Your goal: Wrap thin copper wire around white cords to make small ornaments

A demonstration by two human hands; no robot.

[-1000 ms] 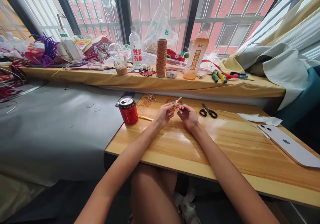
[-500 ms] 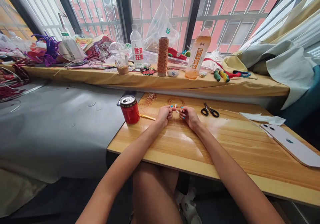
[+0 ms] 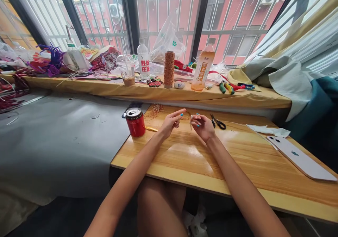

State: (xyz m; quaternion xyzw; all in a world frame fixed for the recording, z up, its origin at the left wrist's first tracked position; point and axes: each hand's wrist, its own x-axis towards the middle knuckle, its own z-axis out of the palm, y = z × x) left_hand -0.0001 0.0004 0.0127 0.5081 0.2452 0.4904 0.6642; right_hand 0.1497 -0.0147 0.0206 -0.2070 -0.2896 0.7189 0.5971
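Observation:
Above the wooden table (image 3: 169,156), my left hand (image 3: 170,123) has its index finger stretched toward the right, thumb beside it and the other fingers loosely curled; I see nothing held in it. My right hand (image 3: 204,127) faces it across a small gap. Its thumb and fingers pinch a small, thin pale strip (image 3: 191,121), too small to make out exactly. Behind the hands a coil of orange-brown cord or wire (image 3: 188,114) lies partly hidden. Black-handled scissors (image 3: 221,125) rest just right of my right hand, partly covered by it.
A red drink can (image 3: 135,125) stands at the table's left edge. Near it are a tangle of orange-brown strands (image 3: 156,111) and a golden strip (image 3: 151,129). A phone (image 3: 301,157) and tissue (image 3: 269,130) lie right. The back ledge holds a cord spool (image 3: 169,69) and bottles.
My hands have drawn apart. The left index finger has straightened, and the pale strip now sits at my right fingertips. The camera view has shifted slightly.

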